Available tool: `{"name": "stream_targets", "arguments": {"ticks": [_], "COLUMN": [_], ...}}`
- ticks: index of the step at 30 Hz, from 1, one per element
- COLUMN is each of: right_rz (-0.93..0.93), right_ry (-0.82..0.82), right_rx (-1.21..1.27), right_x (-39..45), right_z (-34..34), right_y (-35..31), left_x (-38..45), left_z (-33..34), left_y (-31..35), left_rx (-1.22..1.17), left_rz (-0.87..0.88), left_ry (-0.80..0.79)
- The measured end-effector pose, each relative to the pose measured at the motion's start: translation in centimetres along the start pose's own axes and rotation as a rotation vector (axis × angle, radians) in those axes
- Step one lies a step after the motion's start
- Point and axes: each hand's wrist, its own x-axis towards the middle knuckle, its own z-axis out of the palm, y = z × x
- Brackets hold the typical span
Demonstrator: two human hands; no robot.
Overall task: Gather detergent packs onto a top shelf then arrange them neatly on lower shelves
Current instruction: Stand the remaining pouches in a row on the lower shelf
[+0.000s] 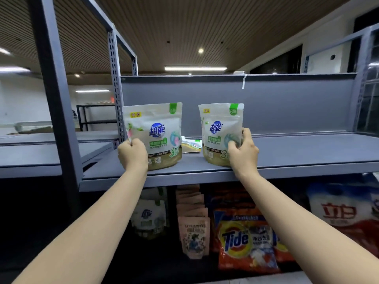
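Two white-and-green detergent pouches upright on the top shelf [287, 152], set apart, each held by one hand. Left hand [132, 153] curled on the lower left corner of the left pouch [152, 136]; right hand [243, 149] wrapped round the lower right side of the right pouch [220, 134], thumb on the front, fingers behind. Both pouches near the front edge of the shelf, bases touching the board.

Likely trouble from here: soft pouches, gripped low and at one corner only, so apt to fold or tip forward on release and drop off the front lip. Left grip looks thin, more a pinch on the edge than a full hold, so a slip there seems the likelier of the two. A pull toward the body could drag either base over the edge onto the goods below.

Just behind and between the two pouches, a flat pack [191, 145] lying on its face, easy to nudge further back, or to catch on if a pouch is slid inward. To the left, a perforated steel post [115, 95] just beside the left pouch, little room for the elbow of that pouch to swing outward. Grey back panel [287, 107] closing the rear.

Lower shelf already crowded: a similar pouch [150, 219], a row of pink sachets [193, 228], an orange Tide bag [244, 244], a large red-and-white bag [344, 218]. Not much open space visible there for neat placing; both forearms cross in front of that shelf and hide part of it.
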Motion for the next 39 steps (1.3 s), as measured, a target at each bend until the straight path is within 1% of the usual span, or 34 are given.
{"name": "stream_targets", "arguments": {"ticks": [2,4,6,8,10,13,16,19,22,26,29,31,34,36,39], "right_rz": [0.051,0.1,0.152,0.158,0.125,0.097,0.055,-0.007,-0.045,0.034,0.113,0.163,0.242,0.286,0.377], "right_ry": [-0.047,-0.101,-0.096,0.006,0.122,0.222,0.252,0.175,0.108,-0.018,-0.112,-0.118,-0.121,-0.183,-0.309], "right_rx": [-0.023,-0.017,-0.011,-0.056,-0.024,0.199,0.354,0.343,0.263,0.072,-0.035,-0.024,0.019,0.088,0.169], "right_x": [-0.1,0.0,0.0,-0.5,-1.5,-3.6,-5.7,-7.4,-8.8,-11.1,-13.3,-14.4,-15.3,-15.9,-16.8], "right_z": [-0.1,0.0,0.0,-0.2,-0.3,-0.5,-0.4,0.1,0.5,0.9,1.1,1.4,2.2,3.0,4.8], "right_y": [-0.3,-0.7,-1.2,-1.6,-2.1,-3.0,-2.8,-2.0,-0.5,2.3,4.5,5.8,7.2,7.7,8.5], "left_x": [-0.7,-1.3,-1.7,-1.9,-2.1,-2.8,-4.1,-5.2,-6.0,-7.2,-8.3,-8.6,-8.0,-7.2,-5.7], "left_z": [-0.9,-2.0,-2.9,-3.7,-4.5,-5.4,-6.4,-7.5,-8.5,-9.7,-10.5,-10.8,-11.0,-11.0,-10.4], "left_y": [0.3,0.7,1.0,1.1,1.0,0.0,-1.8,-4.1,-6.4,-10.1,-13.6,-15.9,-18.9,-20.2,-22.2], "left_rx": [-0.012,-0.016,-0.023,-0.02,-0.012,0.021,0.082,0.145,0.225,0.353,0.403,0.428,0.436,0.425,0.369], "left_rz": [0.051,0.093,0.091,0.062,0.039,0.032,0.026,-0.006,-0.061,-0.163,-0.337,-0.435,-0.522,-0.536,-0.589], "left_ry": [0.126,0.182,0.222,0.262,0.275,0.287,0.269,0.281,0.296,0.278,0.23,0.212,0.212,0.202,0.136]}}
